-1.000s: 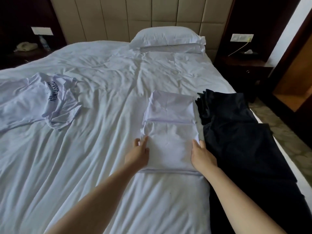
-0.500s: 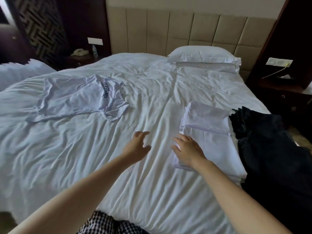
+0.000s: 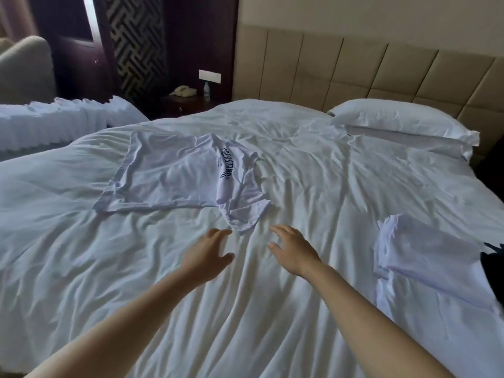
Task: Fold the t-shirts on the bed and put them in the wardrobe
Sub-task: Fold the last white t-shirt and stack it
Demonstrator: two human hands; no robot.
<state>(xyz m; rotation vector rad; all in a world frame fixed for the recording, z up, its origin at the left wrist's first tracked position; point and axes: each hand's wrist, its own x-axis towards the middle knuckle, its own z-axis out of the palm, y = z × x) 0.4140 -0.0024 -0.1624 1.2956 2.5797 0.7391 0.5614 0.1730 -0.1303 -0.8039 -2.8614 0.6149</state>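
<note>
Head view: left hand [image 3: 203, 257] and right hand [image 3: 294, 251], fingers spread, empty, near 1 unfolded t-shirt [image 3: 169, 175]; 1 folded t-shirt [image 3: 425, 252] well apart.

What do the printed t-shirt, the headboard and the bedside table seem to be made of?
Printed t-shirt: thin soft fabric, probably cotton knit, matte; it lies limp with fine wrinkles.
Headboard: beige padded panels, leather or leatherette, I cannot tell which; smooth faces between sunken seams.
Bedside table: dark wood or veneer, it seems; too dim to be sure.

White pillow [image 3: 395, 124], telephone [image 3: 183, 91], small bottle [image 3: 207, 90]
</note>
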